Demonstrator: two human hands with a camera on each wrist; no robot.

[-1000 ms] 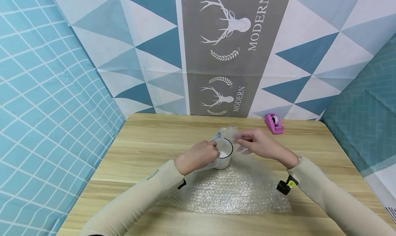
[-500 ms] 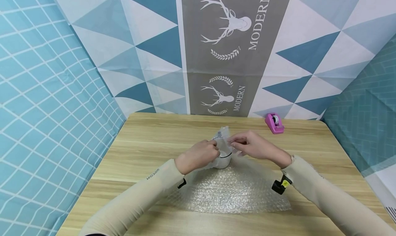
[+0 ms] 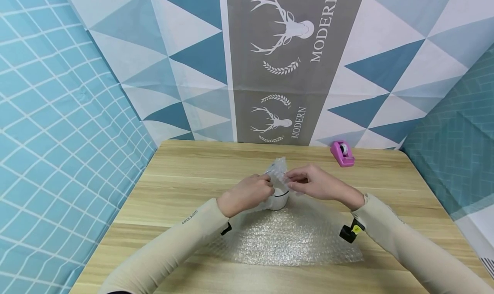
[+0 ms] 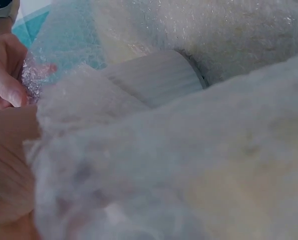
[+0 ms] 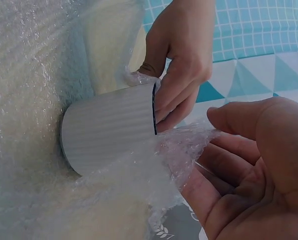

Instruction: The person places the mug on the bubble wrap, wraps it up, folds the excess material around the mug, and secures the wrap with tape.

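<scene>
A white ribbed cup (image 3: 278, 202) with a dark rim stands on a sheet of bubble wrap (image 3: 285, 238). My left hand (image 3: 248, 195) grips the cup's near-left rim, fingers inside the mouth and thumb outside over a fold of wrap, as the right wrist view shows. On the other side, my right hand (image 3: 316, 182) pinches an edge of the wrap between thumb and fingers. That edge is drawn over the cup's mouth and covers most of the opening. Seen from the left wrist, wrap hides part of the cup's wall (image 4: 158, 77).
A pink tape dispenser (image 3: 342, 154) with a roll of tape sits at the back right of the wooden table (image 3: 193, 165). Patterned cloth hangs behind the table and along both sides. The wrap spreads toward the table's front.
My right hand has moved left, pulling the wrap's edge across the cup's mouth, which was uncovered a second ago. My left hand keeps its grip on the rim.
</scene>
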